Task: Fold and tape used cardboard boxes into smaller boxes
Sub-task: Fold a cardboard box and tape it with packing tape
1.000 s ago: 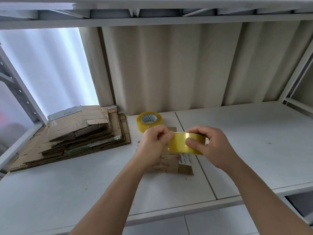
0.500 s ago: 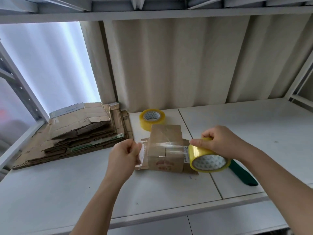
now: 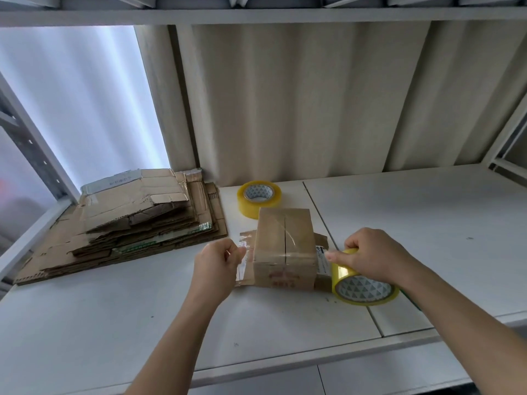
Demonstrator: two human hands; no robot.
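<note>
A small folded cardboard box stands on the white shelf, its two top flaps closed with a seam down the middle. My right hand grips a yellowish tape roll just right of the box. A clear strip of tape runs from the roll across the front of the box top to my left hand, which pinches its free end at the box's left side. Flat cardboard lies under the box.
A stack of flattened cardboard boxes lies at the left of the shelf. A second tape roll sits behind the small box. A green object shows behind my right forearm. An upper shelf hangs overhead.
My hands were close together on the roll above the box; they have drawn apart, stretching tape across the box, and lowered to its sides.
</note>
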